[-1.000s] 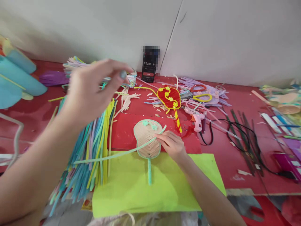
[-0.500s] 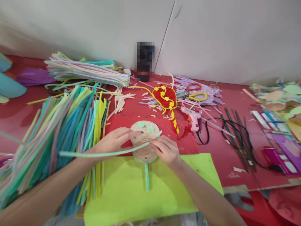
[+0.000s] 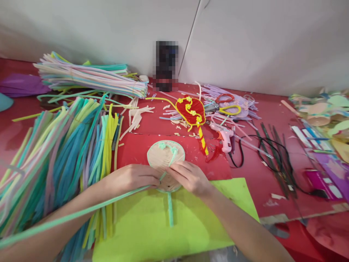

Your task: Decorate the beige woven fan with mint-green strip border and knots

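A long mint-green pipe cleaner point(image 3: 89, 208) runs from the lower left, over my left forearm, to my hands. My left hand point(image 3: 137, 178) pinches it near the lower left of a beige fan point(image 3: 156, 155). My right hand point(image 3: 191, 177) has fingertips closed on the same pipe cleaner above the fan's middle. Its free end points up past my right fingers. The fan lies flat, with a mint-green rim, small mint flowers near its top and a green handle point(image 3: 170, 213) pointing toward me. My hands cover part of the fan.
Bundled pipe cleaners point(image 3: 79, 145) lie at the left, with another bundle point(image 3: 92, 78) behind. A red-and-yellow fan point(image 3: 188, 111), scissors point(image 3: 230, 110) and a pink glue gun point(image 3: 225, 138) with a black cord lie beyond my hands. A lime sheet point(image 3: 141, 225) spreads in front.
My left hand has moved down and closed on the pipe cleaner. The strand now slants more steeply across the fan, its long tail reaching the lower left edge.
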`<control>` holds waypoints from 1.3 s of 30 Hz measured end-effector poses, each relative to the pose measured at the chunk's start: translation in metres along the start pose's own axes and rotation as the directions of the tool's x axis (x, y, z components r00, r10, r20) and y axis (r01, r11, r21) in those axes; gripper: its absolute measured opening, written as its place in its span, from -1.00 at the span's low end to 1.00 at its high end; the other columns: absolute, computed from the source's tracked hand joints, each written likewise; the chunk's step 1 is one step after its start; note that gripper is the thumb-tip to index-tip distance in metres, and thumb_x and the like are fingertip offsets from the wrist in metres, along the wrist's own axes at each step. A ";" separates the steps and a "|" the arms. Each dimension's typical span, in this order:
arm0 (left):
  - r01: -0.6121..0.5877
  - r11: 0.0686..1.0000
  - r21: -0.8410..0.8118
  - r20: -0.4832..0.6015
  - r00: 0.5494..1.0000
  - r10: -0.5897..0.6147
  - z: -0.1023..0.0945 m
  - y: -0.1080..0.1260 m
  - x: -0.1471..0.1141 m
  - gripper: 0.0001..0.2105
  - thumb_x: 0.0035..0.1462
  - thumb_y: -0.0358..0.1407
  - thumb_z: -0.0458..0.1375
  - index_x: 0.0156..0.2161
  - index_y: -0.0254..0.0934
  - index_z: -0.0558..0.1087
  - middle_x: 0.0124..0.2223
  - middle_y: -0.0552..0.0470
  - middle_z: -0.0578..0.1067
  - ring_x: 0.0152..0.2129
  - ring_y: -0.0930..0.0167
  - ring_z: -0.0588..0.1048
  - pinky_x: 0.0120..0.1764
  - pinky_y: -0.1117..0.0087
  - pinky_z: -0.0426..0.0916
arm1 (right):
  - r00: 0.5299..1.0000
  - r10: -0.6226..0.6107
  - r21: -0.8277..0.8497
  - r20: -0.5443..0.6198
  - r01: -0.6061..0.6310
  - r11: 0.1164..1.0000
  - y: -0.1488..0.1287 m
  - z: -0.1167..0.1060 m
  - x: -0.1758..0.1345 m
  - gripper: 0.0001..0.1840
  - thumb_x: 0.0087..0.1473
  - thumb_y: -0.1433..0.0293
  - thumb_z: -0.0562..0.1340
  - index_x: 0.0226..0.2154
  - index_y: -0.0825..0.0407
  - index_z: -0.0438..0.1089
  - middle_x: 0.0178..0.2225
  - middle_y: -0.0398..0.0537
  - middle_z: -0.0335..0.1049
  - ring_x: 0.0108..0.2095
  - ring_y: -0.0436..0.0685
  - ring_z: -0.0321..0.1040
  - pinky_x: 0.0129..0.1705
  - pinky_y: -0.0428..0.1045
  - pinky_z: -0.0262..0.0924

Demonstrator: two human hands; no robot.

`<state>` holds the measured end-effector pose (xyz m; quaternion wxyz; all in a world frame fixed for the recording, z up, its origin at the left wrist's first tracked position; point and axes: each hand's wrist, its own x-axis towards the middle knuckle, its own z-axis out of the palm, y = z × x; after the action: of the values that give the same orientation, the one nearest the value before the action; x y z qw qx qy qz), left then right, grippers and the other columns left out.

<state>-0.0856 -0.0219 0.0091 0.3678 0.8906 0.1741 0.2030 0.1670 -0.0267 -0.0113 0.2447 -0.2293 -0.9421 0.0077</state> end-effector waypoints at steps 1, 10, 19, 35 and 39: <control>0.004 1.000 -0.019 0.009 1.000 -0.004 0.000 0.000 0.000 -0.73 0.24 -0.40 -0.04 -0.03 -0.26 0.43 -0.05 -0.15 0.51 -0.08 0.37 0.47 -0.05 0.41 0.38 | 1.000 -0.028 -0.021 -0.003 0.027 0.999 0.000 -0.001 0.000 -0.72 0.14 0.55 0.14 -0.09 0.20 0.40 -0.27 0.06 0.48 -0.19 0.13 0.38 -0.16 0.01 0.37; 0.062 0.968 -0.242 0.011 0.998 -0.061 -0.005 0.000 0.001 -0.75 0.24 -0.32 -0.01 -0.08 -0.28 0.48 -0.10 -0.19 0.53 -0.14 0.35 0.51 -0.08 0.42 0.38 | 0.994 -0.108 -0.116 0.019 0.110 0.987 0.007 -0.005 -0.003 -0.74 0.15 0.57 0.11 -0.13 0.16 0.43 -0.24 0.06 0.48 -0.20 0.10 0.35 -0.23 0.00 0.34; 0.099 0.961 -0.257 0.005 0.995 -0.101 -0.003 -0.004 -0.001 -0.77 0.22 -0.32 0.02 -0.11 -0.27 0.49 -0.14 -0.16 0.54 -0.18 0.37 0.52 -0.12 0.45 0.38 | 0.997 -0.070 -0.096 -0.014 0.069 0.993 0.009 -0.003 -0.004 -0.72 0.14 0.56 0.13 -0.09 0.19 0.40 -0.25 0.08 0.47 -0.20 0.12 0.37 -0.23 0.02 0.34; 0.188 0.952 -0.241 0.050 0.982 -0.182 0.000 -0.006 -0.001 -0.77 0.22 -0.38 0.01 -0.15 -0.25 0.51 -0.17 -0.08 0.56 -0.22 0.42 0.53 -0.15 0.48 0.38 | 0.998 -0.051 -0.067 -0.029 0.049 0.997 0.011 0.001 0.001 -0.79 0.15 0.54 0.13 -0.18 0.17 0.44 -0.28 0.02 0.49 -0.24 0.09 0.36 -0.25 -0.02 0.33; 0.196 0.953 -0.230 0.045 0.981 -0.190 0.001 -0.006 -0.002 -0.77 0.21 -0.40 0.01 -0.16 -0.26 0.51 -0.18 -0.07 0.56 -0.23 0.43 0.52 -0.15 0.48 0.38 | 0.999 -0.029 -0.054 -0.045 0.027 0.998 0.014 0.003 -0.002 -0.78 0.14 0.53 0.16 -0.15 0.17 0.42 -0.26 0.02 0.49 -0.24 0.10 0.36 -0.24 -0.01 0.32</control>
<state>-0.0880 -0.0193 0.0039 0.4897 0.8223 0.2310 0.1750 0.1726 -0.0150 -0.0168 0.2603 -0.2227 -0.9391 -0.0262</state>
